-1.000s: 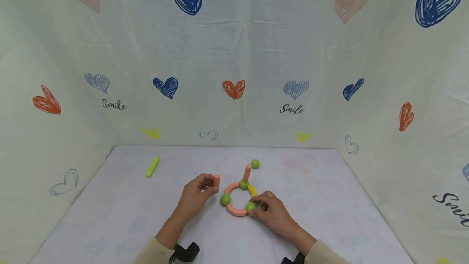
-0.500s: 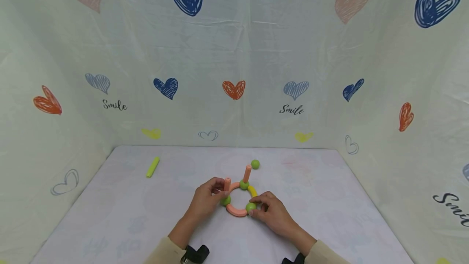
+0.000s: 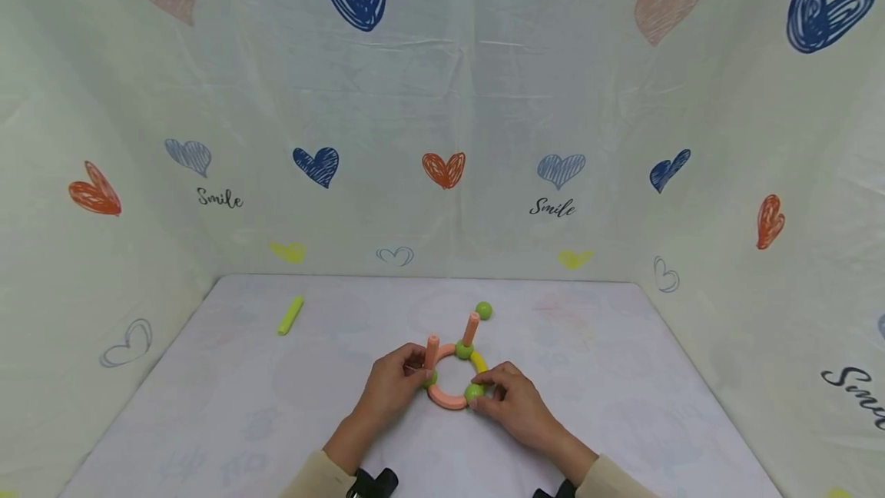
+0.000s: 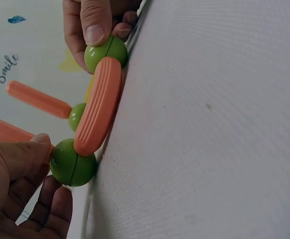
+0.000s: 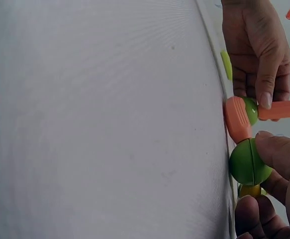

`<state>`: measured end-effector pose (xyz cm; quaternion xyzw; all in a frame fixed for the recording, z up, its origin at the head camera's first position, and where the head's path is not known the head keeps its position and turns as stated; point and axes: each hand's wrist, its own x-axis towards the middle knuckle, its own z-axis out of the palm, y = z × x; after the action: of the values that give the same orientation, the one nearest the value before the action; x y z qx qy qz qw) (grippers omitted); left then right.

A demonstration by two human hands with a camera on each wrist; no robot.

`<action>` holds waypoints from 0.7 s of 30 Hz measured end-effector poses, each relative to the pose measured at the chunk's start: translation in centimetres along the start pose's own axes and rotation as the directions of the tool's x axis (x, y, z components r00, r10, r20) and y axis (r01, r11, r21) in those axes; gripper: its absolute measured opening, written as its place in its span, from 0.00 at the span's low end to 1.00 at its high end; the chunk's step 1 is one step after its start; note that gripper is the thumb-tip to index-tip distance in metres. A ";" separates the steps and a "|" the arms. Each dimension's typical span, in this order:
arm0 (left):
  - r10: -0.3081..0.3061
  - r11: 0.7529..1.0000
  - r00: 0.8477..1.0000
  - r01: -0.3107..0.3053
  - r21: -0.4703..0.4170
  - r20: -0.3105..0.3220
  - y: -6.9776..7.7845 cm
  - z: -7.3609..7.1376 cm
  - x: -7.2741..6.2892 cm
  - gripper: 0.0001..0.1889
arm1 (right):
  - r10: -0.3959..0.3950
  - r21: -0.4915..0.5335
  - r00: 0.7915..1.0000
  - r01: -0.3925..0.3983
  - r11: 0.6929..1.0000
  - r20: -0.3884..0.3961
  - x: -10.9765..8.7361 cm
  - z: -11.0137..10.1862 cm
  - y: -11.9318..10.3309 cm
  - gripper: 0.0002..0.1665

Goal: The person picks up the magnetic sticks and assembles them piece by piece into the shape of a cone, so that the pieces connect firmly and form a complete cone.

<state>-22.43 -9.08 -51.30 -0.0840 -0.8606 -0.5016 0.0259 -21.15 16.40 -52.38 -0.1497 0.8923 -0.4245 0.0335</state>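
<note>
A ring of curved rods and green balls lies on the table, with orange curved rods and a yellow curved rod. At its left my left hand pinches an upright straight orange rod, whose lower end meets the left green ball. Fingers of that hand partly cover this ball in the head view. My right hand holds the front right green ball between thumb and fingers. A second straight orange rod stands on the back green ball.
A loose green ball lies behind the ring. Farther left is a yellow-green straight rod. The white table meets a white curtain printed with hearts at the back and sides.
My left hand has moved right and slightly down, bringing its orange rod from beside the ring onto the left green ball. The right hand has kept its hold on the front ball.
</note>
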 end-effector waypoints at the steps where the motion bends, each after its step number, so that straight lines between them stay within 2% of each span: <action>1: 0.002 1.000 1.000 -0.002 0.002 -0.002 0.0 0.0 0.0 0.12 | -0.006 0.002 1.000 0.006 1.000 -0.002 0.0 0.0 0.0 0.17; 7: 0.012 1.000 1.000 -0.012 -0.001 0.000 0.2 0.0 0.0 0.12 | -0.005 0.004 1.000 0.005 1.000 -0.016 0.0 0.0 -0.2 0.18; 11: 0.009 1.000 1.000 -0.009 0.000 -0.002 0.3 0.1 0.1 0.12 | 0.059 0.039 0.996 -0.057 0.998 -0.069 0.4 -0.3 -0.3 0.16; 14: 0.001 1.000 1.000 -0.001 0.011 0.001 0.3 0.1 0.2 0.12 | 0.112 0.057 0.985 -0.105 0.993 -0.129 1.1 -0.6 -0.3 0.14; 17: -0.014 1.000 1.000 0.014 0.026 0.009 0.3 0.2 0.2 0.12 | 0.126 0.039 0.979 -0.121 0.992 -0.163 2.0 -0.9 -0.3 0.17; 21: -0.004 1.000 0.999 0.004 0.002 0.042 0.3 0.2 0.3 0.13 | 0.125 0.015 0.984 -0.124 0.992 -0.129 3.5 -1.1 0.0 0.25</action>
<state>-22.72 -8.76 -51.13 -0.0926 -0.8616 -0.4990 0.0071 -24.66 16.19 -51.40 -0.0656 0.8988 -0.4335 0.0022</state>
